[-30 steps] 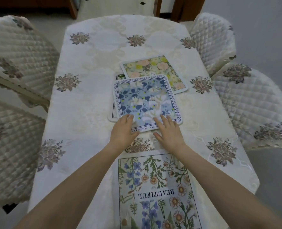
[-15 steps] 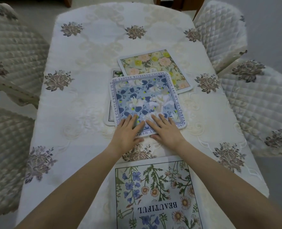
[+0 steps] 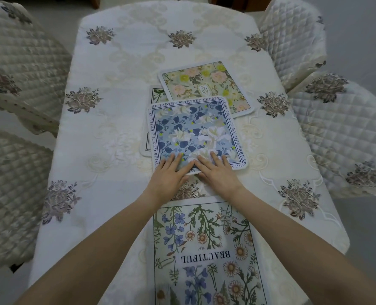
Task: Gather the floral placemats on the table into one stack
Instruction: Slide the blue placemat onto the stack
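**Blue mat pinned flat, the rest of the pile straight beyond the fingertips**

Both hands are laid palm-down on the near edge of the blue mat (image 3: 194,133). The left hand (image 3: 168,172) and the right hand (image 3: 215,172) lie side by side, thumbs almost touching. The fingers (image 3: 175,159) are held extended and only slightly spread, pressed flat on the mat; nothing is pinched or gripped.

The blue mat extends away from the fingertips, its sides roughly in line with the forearms, though turned a little. It is lapped over a white-bordered mat (image 3: 155,95), of which only a strip is seen to the left of the fingers and beyond them. Further out past the fingertips, and somewhat to the right, lies the yellow-and-pink mat (image 3: 204,84); its near corner is covered by the blue mat. Behind the wrists, between the forearms, the large mat marked BEAUTIFUL (image 3: 204,249) is left apart from the pile on the bench (image 3: 116,128).

The pile is judged to be loose rather than squared. What matters for the next move is that the yellow-and-pink mat lies forward and to the right, so it is nearer to the right hand, while the exposed strip of the white-bordered mat is nearer to the left. The large mat can only be reached by drawing the hands back.
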